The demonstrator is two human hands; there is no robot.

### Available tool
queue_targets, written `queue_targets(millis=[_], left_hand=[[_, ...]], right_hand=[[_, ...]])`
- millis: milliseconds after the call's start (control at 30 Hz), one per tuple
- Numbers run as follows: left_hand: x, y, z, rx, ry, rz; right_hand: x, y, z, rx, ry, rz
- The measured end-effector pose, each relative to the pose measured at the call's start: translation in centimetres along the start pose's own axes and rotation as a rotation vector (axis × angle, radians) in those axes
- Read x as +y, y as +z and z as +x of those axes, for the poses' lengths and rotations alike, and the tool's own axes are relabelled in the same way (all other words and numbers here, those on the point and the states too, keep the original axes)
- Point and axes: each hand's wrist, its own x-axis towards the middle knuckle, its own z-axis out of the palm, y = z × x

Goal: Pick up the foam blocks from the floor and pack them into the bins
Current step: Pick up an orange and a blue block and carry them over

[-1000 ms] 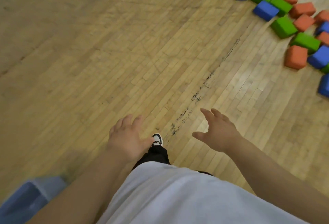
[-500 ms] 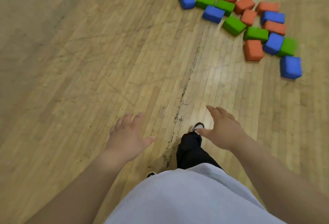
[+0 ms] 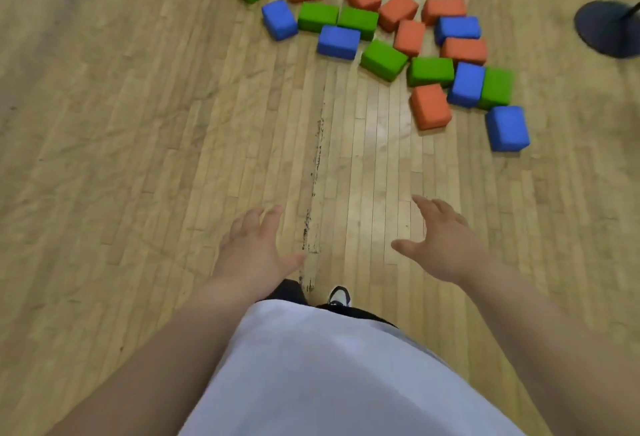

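**Empty-handed, with the blocks out of reach**

A person stands on a wooden floor [image 3: 104, 158] with both arms held forward, the left hand [image 3: 254, 255] just left of a dark scuff line [image 3: 315, 172] in the boards and the right hand [image 3: 440, 245] to the line's right. The hands are apart, fingers spread and relaxed, and neither holds anything. That posture reads as readiness for a two-handed grab, which would suit light, bulky foam.

The foam blocks [image 3: 381, 58], in orange, green and blue, lie scattered in a loose heap beyond the far end of the scuff line, most of them to its right. All are on the floor and well apart from both hands. The nearest to the right hand are an orange block [image 3: 431, 106] and a blue block [image 3: 507, 128] at the heap's near edge, so these look like the likely first picks.

One shoe [image 3: 339, 296] shows just right of the line's near end, below a white shirt [image 3: 329, 373]. A dark round stand base [image 3: 606, 27] sits far right of the line. No bin shows.
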Motion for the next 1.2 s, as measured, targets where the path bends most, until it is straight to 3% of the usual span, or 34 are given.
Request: queue_targets(millis=[500, 767, 900, 1200], left_hand=[[17.0, -10.3, 34.2, -0.174, 0.311, 0.209], [30.7, -16.3, 50.4, -0.209, 0.552, 0.388], [37.4, -15.4, 56.7, -0.285, 0.524, 0.411], [50.9, -11.1, 70.0, -0.281, 0.387, 0.307]], right_hand=[[5.0, -15.0, 22.2, 0.052, 0.288, 0.254], [7.5, -26.2, 34.3, 0.138, 0.344, 0.361], [11.8, -29.7, 40.2, 0.097, 0.363, 0.391], [25.5, -37.2, 56.6, -0.116, 0.309, 0.286]])
